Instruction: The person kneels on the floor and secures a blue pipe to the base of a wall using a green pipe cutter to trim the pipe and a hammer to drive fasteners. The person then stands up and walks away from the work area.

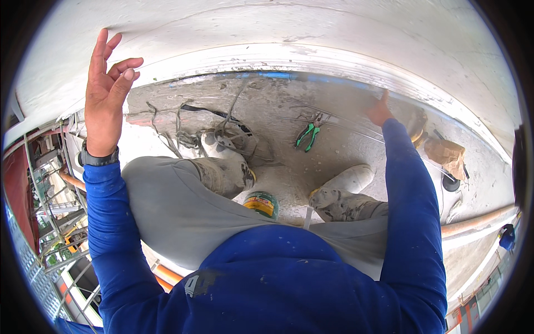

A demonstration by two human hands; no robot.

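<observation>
My left hand [105,100] is raised at the upper left, fingers apart and slightly curled with nothing in them, fingertips against or close to the white wall [267,22]. My right hand [379,111] reaches to the foot of that wall, partly blurred by a haze, its visible fingers apart, near a blue strip [275,74]. Green-handled pliers [308,133] lie on the dusty ledge with thin metal rods [350,127]. Right of that hand are a hazy yellowish object [417,122] and crumpled brown paper [445,153].
Tangled grey straps [178,128] lie left of the pliers, by my white boots [347,181]. A green-and-yellow bucket [261,205] stands between my legs. A black disc [450,183] is at the right, above an orange rail [473,222]. Metal scaffolding [50,195] shows at the left.
</observation>
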